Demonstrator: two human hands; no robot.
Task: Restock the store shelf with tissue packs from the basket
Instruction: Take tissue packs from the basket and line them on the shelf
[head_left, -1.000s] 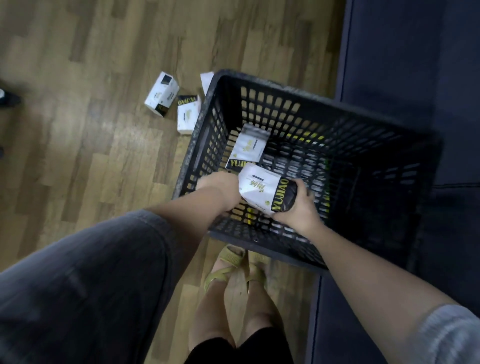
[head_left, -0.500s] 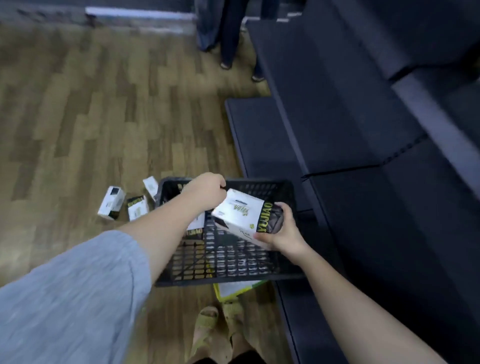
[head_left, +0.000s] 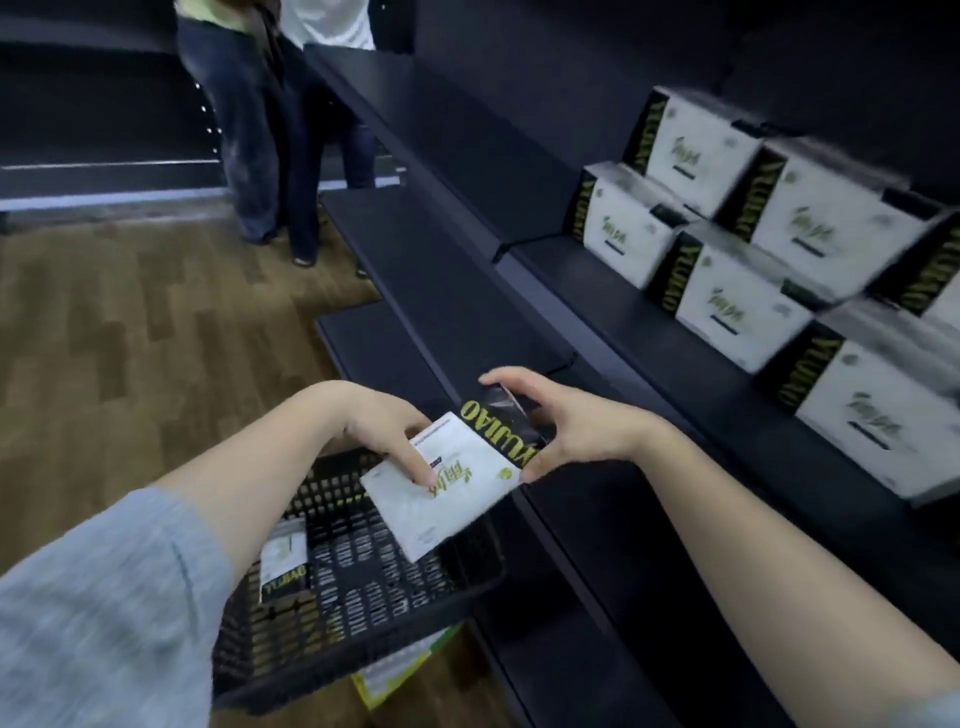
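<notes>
Pack: I hold one tissue pack (head_left: 457, 480) above the basket (head_left: 363, 582), long axis slanting toward the shelf (head_left: 649, 332) on my right.
Fingers: right hand (head_left: 566, 421) grips the black end; left hand (head_left: 384, 434) pinches the white end.
Nearer hand: right.
Basket: one pack left (head_left: 283, 564).
Shelf: stocked packs (head_left: 727, 291) stacked far right.

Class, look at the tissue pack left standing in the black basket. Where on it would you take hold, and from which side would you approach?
Grip the tissue pack in the basket by its upper white end, pinching the two broad faces, and come from above. It stands against the near-left wall of the basket with its black band down, so the open top is probably the only free approach.
</notes>
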